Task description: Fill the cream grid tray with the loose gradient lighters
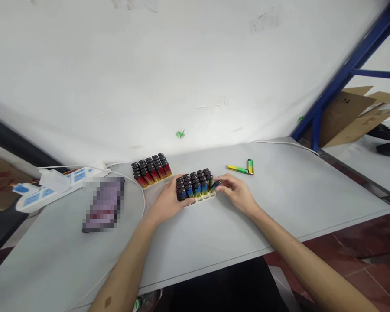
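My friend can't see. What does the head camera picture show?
Two bare hands, left hand and right hand, clasp a tray of blue-yellow lighters on a grey table. Behind stand a tray of red lighters, two loose lighters and a power strip.

Bright, even light falls from above; the plain white wall (188,65) beyond the hands glares softly (shadows stay faint). Edges bow outward, corners slightly soft.

- Two bare forearms come in from the lower edge, with no sleeves showing.
- The left hand (169,200) wears no glove, ring or watch.
- The right hand (235,193) is likewise ungloved, its wrist plain.
- A small dark mark sits on the left forearm.
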Available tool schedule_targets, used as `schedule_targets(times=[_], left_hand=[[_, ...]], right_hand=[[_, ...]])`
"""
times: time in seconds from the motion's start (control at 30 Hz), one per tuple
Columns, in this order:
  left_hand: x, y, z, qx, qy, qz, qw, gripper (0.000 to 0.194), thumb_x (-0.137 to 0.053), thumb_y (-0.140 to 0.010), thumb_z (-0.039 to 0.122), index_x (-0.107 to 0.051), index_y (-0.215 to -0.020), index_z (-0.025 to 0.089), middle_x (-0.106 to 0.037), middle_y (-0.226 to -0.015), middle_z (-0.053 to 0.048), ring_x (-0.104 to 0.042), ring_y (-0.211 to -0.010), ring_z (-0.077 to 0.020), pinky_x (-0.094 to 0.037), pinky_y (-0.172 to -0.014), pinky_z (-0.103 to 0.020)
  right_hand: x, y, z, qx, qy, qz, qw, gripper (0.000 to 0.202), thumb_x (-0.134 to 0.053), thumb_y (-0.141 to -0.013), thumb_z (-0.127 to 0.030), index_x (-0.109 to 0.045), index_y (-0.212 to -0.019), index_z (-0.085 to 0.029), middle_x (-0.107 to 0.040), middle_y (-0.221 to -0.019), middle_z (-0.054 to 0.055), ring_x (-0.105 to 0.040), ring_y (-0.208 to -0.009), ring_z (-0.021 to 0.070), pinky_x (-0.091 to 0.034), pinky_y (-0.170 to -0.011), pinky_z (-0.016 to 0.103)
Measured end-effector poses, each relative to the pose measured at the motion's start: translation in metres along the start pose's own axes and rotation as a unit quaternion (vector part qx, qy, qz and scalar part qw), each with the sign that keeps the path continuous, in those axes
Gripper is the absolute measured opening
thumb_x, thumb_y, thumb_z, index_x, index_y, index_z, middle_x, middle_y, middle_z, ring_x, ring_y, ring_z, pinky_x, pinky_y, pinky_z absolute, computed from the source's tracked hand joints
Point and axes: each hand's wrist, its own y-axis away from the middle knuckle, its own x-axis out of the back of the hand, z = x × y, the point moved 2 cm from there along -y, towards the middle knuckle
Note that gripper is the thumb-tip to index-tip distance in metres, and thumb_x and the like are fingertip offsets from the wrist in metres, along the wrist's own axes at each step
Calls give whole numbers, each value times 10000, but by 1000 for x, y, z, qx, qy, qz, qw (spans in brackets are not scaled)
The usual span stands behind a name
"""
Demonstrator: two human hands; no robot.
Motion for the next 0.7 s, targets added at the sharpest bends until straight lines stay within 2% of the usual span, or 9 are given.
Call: schedule_targets(times=[0.13, 0.23, 0.33, 0.43, 0.5, 0.57, 0.63, 0.7], left_hand=[[0, 0, 0, -4, 3, -4, 1000, 706, -751, -752, 419, -396, -1334, 237, -592, -1301, -86, -558, -1224, -287, -454, -1014, -435], [0, 0, 1, 0, -1, -3, 1000, 702, -748, -756, 420, -397, -1337, 238, -595, -1298, -85, -558, -1223, -289, -451, -1016, -439], [2, 0, 2, 1, -6, 0, 1000, 701, -746, -757, 418, -399, -1339, 238, -588, -1307, -90, -552, -1233, -292, -443, -1030, -440], [2, 1, 3, 10, -1, -5, 1000, 711, -747, -755, 421, -393, -1345, 244, -586, -1311, -89, -555, -1232, -293, -451, -1024, -437], [2, 1, 3, 15, 1, -7, 1000, 716, -746, -756, 428, -390, -1351, 248, -584, -1316, -89, -557, -1231, -295, -453, -1023, -439], [1, 1, 2, 12, -3, -6, 1000, 710, -743, -760, 431, -393, -1350, 246, -588, -1312, -91, -556, -1232, -297, -450, -1027, -443], [0, 0, 2, 6, -7, -5, 1000, 701, -742, -762, 425, -398, -1345, 240, -593, -1302, -92, -555, -1230, -297, -449, -1026, -444], [-1, 0, 1, 2, -5, -5, 1000, 693, -743, -761, 415, -402, -1338, 240, -592, -1301, -89, -554, -1229, -296, -450, -1022, -442]], right_hand=[[-1, 1, 2, -22, 14, 35, 999, 224, -735, -788, -395, -605, -881, -238, -675, -838, 3, -621, -756, 173, -480, -753, 331], [-5, 3, 0, -2, 51, 9, 999, 206, -688, -828, -420, -604, -808, -234, -693, -881, 23, -617, -765, 180, -478, -749, 335], [-5, 3, 0, 12, 92, -9, 996, 216, -658, -849, -448, -627, -813, -238, -698, -862, 29, -612, -753, 191, -482, -729, 343], [10, -4, 7, 33, 176, 51, 982, 255, -606, -881, -479, -631, -814, -234, -693, -864, 49, -600, -802, 221, -482, -782, 389], [29, -10, 14, 66, 289, 138, 945, 273, -554, -912, -467, -655, -847, -223, -686, -939, 91, -569, -945, 274, -440, -899, 462], [49, -16, 23, 63, 409, 211, 885, 276, -540, -914, -428, -685, -963, -199, -644, -1103, 152, -479, -1128, 348, -370, -977, 537], [64, -20, 33, 32, 491, 211, 845, 290, -562, -889, -389, -691, -1027, -169, -568, -1256, 195, -377, -1245, 410, -322, -1000, 592], [73, -21, 40, 9, 518, 179, 837, 259, -571, -875, -349, -696, -998, -159, -549, -1295, 196, -329, -1291, 429, -303, -1013, 607]])
